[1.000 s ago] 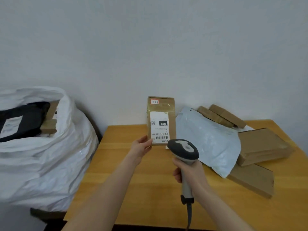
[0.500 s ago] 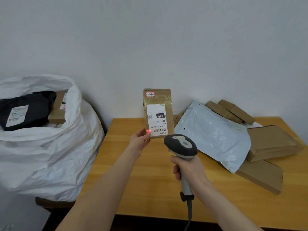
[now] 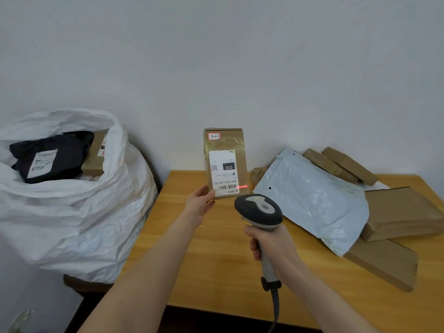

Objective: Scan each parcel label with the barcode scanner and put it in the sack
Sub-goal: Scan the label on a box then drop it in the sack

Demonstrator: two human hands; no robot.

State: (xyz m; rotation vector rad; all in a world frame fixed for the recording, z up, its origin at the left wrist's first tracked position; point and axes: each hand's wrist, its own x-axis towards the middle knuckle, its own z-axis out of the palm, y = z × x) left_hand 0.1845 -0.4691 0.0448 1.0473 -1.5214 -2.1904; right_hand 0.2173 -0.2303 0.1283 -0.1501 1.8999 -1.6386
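Note:
My left hand (image 3: 200, 203) grips the lower left corner of a brown cardboard parcel (image 3: 225, 145), held upright above the wooden table (image 3: 216, 265). Its white label (image 3: 223, 173) faces me, upside down. A red scan line glows at the label's lower right, just past the barcode. My right hand (image 3: 272, 245) grips the handle of a grey barcode scanner (image 3: 259, 210), its head pointed at the label from just below. At the left a white sack (image 3: 79, 212) stands open with a black mailer (image 3: 48, 157) and a brown box (image 3: 96, 157) inside.
To the right on the table lie a light blue-grey poly mailer (image 3: 312, 200), several flat brown parcels (image 3: 403, 212) and two narrow boxes (image 3: 341, 164) by the wall. The scanner's cable (image 3: 276, 306) hangs over the table's front edge.
The red scan line has shifted from the label's left edge by my thumb to its right side. The parcel and scanner stay almost where they were.

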